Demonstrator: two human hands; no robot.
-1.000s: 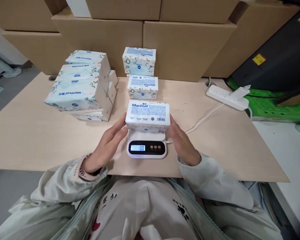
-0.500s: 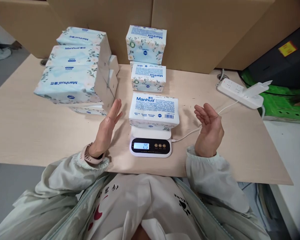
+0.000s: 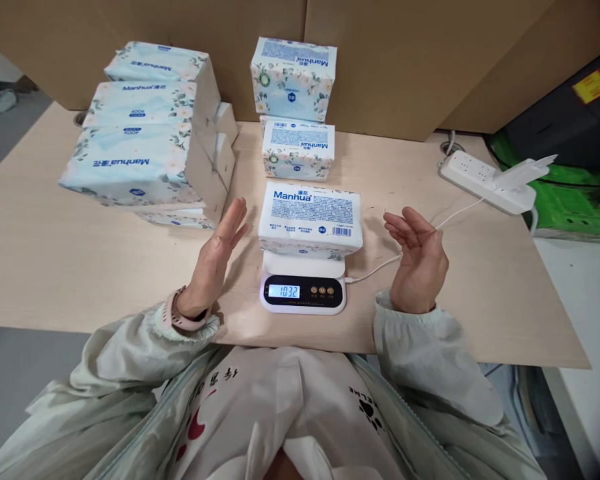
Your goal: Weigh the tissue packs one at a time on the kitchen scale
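A pack of tissues (image 3: 310,217) with printed text on top lies on the white digital scale (image 3: 304,269), whose lit display (image 3: 285,291) reads about 103.2. To its left, my left hand (image 3: 214,259) is held up with fingers extended, apart from the pack and holding nothing. On the other side my right hand (image 3: 419,263) is raised, palm turned inward, fingers stretched and slightly curved, also holding nothing. A gap separates each hand from the pack.
Stacked tissue packs (image 3: 135,160) stand at the left. More packs (image 3: 299,150) are behind the scale, before a cardboard wall (image 3: 380,67). A white cable (image 3: 375,270) runs from the scale toward a power strip (image 3: 485,181) at the right.
The scale's display has gone from about 2.0 to about 103.2. Both hands stay nearly still beside the pack; the view has shifted slightly.
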